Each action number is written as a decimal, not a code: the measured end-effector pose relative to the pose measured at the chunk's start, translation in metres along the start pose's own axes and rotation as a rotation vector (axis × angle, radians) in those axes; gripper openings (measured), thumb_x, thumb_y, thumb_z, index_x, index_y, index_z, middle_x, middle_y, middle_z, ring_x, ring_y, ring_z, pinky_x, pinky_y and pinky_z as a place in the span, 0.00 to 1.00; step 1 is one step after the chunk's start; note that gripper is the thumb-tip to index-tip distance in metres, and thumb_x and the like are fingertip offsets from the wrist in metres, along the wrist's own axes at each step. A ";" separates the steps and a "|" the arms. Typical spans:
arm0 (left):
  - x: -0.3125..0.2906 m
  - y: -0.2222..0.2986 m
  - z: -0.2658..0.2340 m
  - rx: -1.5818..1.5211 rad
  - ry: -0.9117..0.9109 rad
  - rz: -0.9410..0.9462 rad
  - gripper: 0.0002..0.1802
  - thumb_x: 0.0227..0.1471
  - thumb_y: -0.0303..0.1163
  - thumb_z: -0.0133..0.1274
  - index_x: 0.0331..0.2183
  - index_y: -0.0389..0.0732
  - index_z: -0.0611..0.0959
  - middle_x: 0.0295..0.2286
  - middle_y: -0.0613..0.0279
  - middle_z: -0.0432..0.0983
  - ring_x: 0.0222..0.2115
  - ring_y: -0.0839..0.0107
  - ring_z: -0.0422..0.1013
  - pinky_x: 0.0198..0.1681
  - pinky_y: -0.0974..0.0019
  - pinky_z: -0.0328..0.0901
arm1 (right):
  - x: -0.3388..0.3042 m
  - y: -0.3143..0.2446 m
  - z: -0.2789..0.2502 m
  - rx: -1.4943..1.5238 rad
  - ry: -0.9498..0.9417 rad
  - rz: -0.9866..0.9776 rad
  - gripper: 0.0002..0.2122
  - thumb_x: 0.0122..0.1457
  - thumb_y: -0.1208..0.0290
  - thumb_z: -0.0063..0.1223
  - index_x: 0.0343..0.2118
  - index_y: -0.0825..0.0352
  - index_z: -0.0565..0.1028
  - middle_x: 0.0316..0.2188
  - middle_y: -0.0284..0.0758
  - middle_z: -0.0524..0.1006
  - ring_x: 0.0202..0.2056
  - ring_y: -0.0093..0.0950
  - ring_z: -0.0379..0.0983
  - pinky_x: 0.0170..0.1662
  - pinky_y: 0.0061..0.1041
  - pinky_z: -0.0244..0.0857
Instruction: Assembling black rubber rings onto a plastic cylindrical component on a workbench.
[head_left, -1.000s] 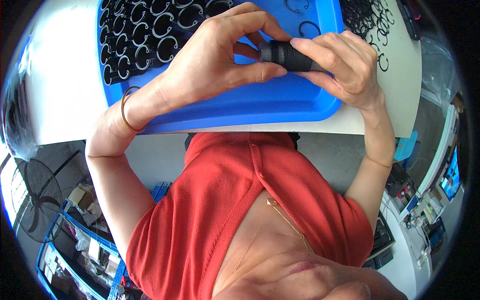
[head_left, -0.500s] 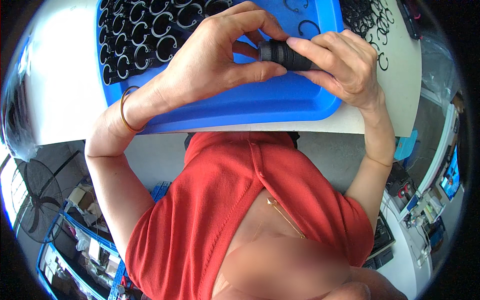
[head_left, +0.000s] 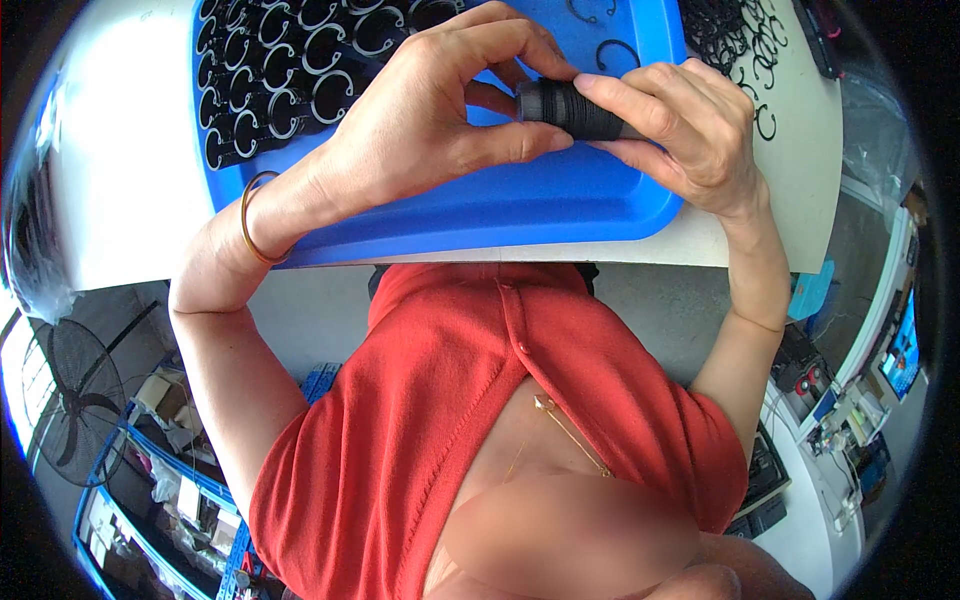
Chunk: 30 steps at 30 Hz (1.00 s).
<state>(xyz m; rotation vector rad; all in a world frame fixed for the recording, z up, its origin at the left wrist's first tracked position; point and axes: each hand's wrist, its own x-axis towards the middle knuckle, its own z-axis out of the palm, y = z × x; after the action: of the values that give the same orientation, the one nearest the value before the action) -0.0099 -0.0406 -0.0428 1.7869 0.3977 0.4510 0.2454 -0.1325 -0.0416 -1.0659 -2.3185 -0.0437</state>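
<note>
My left hand point(head_left: 440, 110) reaches over the blue tray point(head_left: 480, 226), its thumb and fingertips closed on the near and far sides of a black ribbed cylinder point(head_left: 570, 109). The cylinder lies sideways and looks like a tight stack of thin black rings with a smoother collar at its left end. My right hand point(head_left: 690, 135) grips the right end between thumb and fingers, covering that end. Left of my hands, rows of black retaining rings point(head_left: 285, 110) stand stacked in the tray. A loose black retaining ring point(head_left: 617, 57) lies on the tray's blue floor behind the cylinder.
A tangled heap of black rings point(head_left: 715, 35) lies on the white table point(head_left: 130, 170) right of the tray, with single rings point(head_left: 765, 122) at its edge. Clear plastic bags point(head_left: 45, 265) hang at the left edge. A fan point(head_left: 72, 400) stands lower left.
</note>
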 end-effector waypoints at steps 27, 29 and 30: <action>0.000 0.000 0.001 -0.008 0.004 -0.018 0.22 0.50 0.21 0.67 0.47 0.35 0.79 0.51 0.57 0.70 0.53 0.66 0.72 0.53 0.61 0.75 | -0.001 0.001 0.000 -0.004 -0.006 -0.001 0.27 0.44 0.62 0.71 0.52 0.50 0.80 0.26 0.26 0.74 0.23 0.26 0.70 0.27 0.28 0.65; 0.000 0.000 0.000 -0.003 0.004 -0.017 0.22 0.50 0.21 0.67 0.47 0.36 0.79 0.51 0.57 0.70 0.53 0.66 0.72 0.53 0.62 0.75 | -0.001 0.001 0.001 -0.007 -0.002 -0.003 0.27 0.44 0.62 0.71 0.52 0.50 0.80 0.26 0.26 0.74 0.23 0.26 0.70 0.27 0.28 0.65; 0.000 0.000 0.000 0.003 0.005 -0.012 0.22 0.50 0.21 0.67 0.47 0.36 0.79 0.51 0.57 0.70 0.53 0.65 0.72 0.53 0.62 0.75 | -0.001 0.001 0.001 -0.007 -0.002 -0.002 0.27 0.44 0.62 0.71 0.52 0.50 0.80 0.26 0.26 0.74 0.23 0.26 0.70 0.27 0.28 0.65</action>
<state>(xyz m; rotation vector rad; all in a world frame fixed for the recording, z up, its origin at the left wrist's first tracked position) -0.0103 -0.0407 -0.0426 1.7856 0.4130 0.4465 0.2462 -0.1323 -0.0432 -1.0669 -2.3226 -0.0517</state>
